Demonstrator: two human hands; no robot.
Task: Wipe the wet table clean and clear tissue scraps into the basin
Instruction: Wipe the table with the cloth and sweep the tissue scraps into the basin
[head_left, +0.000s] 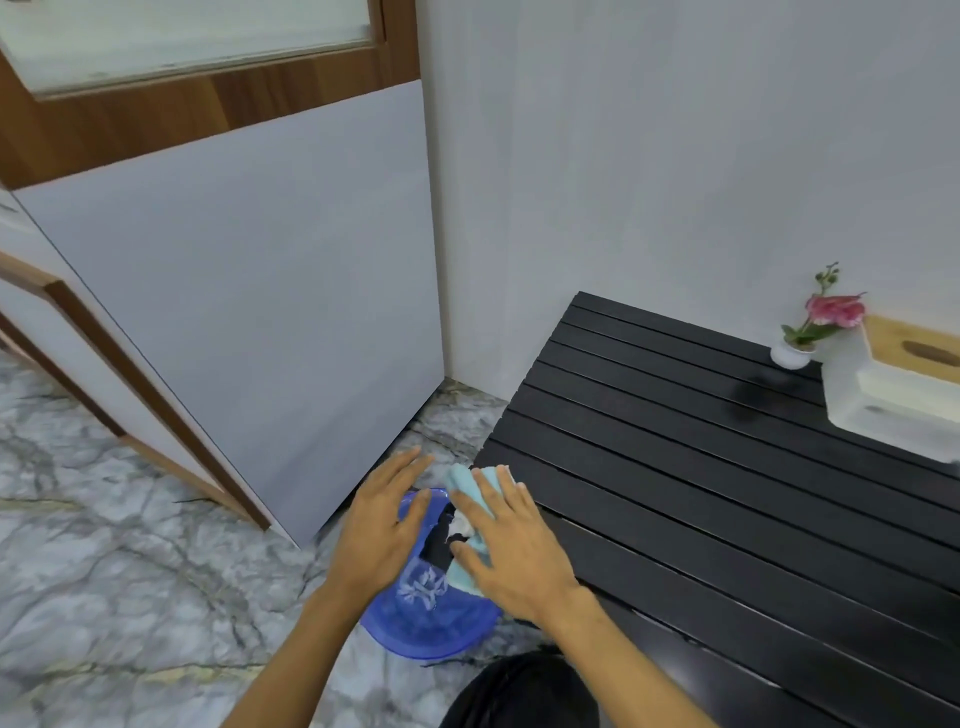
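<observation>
A black slatted table (727, 467) fills the right side. At its near left corner my right hand (514, 540) presses flat on a light blue cloth (470, 491), fingers spread over it. A white tissue scrap (460, 527) shows under the cloth at the table's edge. Just beside the corner, on the floor, sits a blue translucent basin (431, 618). My left hand (384, 525) hovers over the basin's far rim, open with fingers apart and nothing in it. A dark wet patch (753, 392) lies far back on the table.
A small white vase with a pink flower (810, 332) and a white tissue box with a wooden lid (893, 384) stand at the table's back right. A white door panel (249, 322) and a wall close the left and back. The floor is grey marble (104, 545).
</observation>
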